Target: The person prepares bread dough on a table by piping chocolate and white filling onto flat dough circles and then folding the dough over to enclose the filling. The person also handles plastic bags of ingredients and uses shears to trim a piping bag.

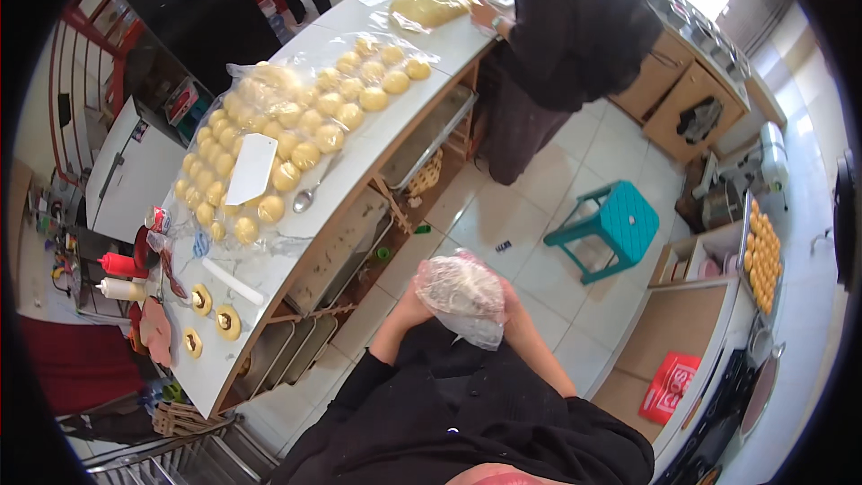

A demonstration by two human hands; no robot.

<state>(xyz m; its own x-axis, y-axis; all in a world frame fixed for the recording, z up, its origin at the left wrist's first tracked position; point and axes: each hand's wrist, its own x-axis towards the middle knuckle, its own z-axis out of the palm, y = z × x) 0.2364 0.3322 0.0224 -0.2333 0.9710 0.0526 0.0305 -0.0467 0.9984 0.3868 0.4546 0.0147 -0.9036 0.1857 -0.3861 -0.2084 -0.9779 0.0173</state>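
In front of my chest I hold up a crinkled clear plastic bag point(467, 295) with both hands. Its contents look pale and lumpy, but I cannot make out what they are. My left hand point(415, 304) grips its left side, and my right hand point(515, 307) closes on the right side, partly hidden by the plastic. To the left, on the counter point(292, 256), are three flattened dough rounds point(228, 321) topped with filling. A white rolling pin point(233, 282) lies beside them. Farther back, many dough balls point(305, 155) sit under clear plastic, with a white scraper point(252, 169) on top.
A spoon point(303, 200) lies by the dough balls. Red point(121, 264) and cream squeeze bottles point(120, 289) stand at the counter's left. A person in dark clothes point(575, 27) stands ahead beside a large dough piece point(428, 9). A teal stool point(615, 226) and a tray of buns point(761, 251) are right.
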